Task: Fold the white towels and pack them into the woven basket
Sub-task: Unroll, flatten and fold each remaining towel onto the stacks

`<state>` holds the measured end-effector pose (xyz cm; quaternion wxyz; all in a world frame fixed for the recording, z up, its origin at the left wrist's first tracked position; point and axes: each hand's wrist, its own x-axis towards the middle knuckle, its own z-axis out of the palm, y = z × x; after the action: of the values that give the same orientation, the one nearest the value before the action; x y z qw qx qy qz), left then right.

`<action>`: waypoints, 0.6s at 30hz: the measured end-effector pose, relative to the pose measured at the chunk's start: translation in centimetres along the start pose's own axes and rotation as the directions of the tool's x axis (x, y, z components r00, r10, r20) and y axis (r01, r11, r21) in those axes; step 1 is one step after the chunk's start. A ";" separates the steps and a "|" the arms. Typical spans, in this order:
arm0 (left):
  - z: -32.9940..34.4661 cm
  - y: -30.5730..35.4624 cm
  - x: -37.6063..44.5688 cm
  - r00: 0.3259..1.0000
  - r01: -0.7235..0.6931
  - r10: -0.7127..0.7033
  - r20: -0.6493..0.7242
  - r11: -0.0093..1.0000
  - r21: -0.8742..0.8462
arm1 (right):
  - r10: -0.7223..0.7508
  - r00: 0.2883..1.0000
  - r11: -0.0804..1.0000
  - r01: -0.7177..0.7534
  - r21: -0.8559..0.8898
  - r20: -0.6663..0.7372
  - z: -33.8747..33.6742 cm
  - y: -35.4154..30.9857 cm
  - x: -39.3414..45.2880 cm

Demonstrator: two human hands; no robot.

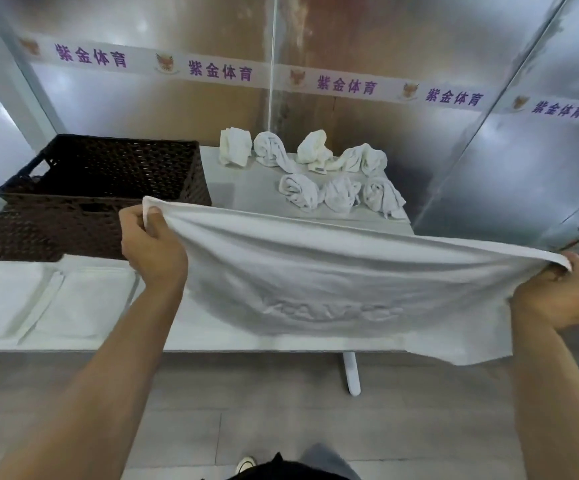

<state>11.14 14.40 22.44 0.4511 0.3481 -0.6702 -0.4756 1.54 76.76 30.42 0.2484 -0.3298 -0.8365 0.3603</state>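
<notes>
From the head view, a white towel (333, 271) hangs stretched between both hands above the worktop (239, 199), its lower edge sagging toward the near rim and one corner drooping past it. The left hand (153, 244) has its grip pinched on the top corner just in front of the basket (101, 181); the right hand (565, 296) pinches the opposite corner, well to the right of the basket. The basket looks empty. Seven bunched towels (315, 168) lie to its right at the back, and flat folded towels (49, 299) lie in front of it. To fold well, I would keep the top edge taut and level, lower the towel flat onto the bare worktop right of the basket, then bring corner to corner so the edges line up before creasing.
</notes>
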 end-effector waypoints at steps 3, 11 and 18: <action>0.2 0.9 1.2 0.997 -0.013 0.010 -0.077 0.999 -0.038 | -0.036 0.995 0.997 0.041 0.058 -0.096 4.4 -0.6 8.6; 5.7 -3.0 3.4 0.987 0.159 -0.155 -0.043 0.981 0.115 | -0.094 0.994 0.995 0.094 -0.016 -0.045 17.4 -6.3 -4.2; 15.3 -9.7 5.5 0.961 0.273 -0.272 -0.042 0.919 0.283 | -0.157 0.966 0.936 0.212 -0.281 0.205 30.5 -2.9 0.8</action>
<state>-4.70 11.48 12.54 0.3261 0.5000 -0.6764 -0.4314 -20.02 62.46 13.98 0.1519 -0.2498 -0.9277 0.2324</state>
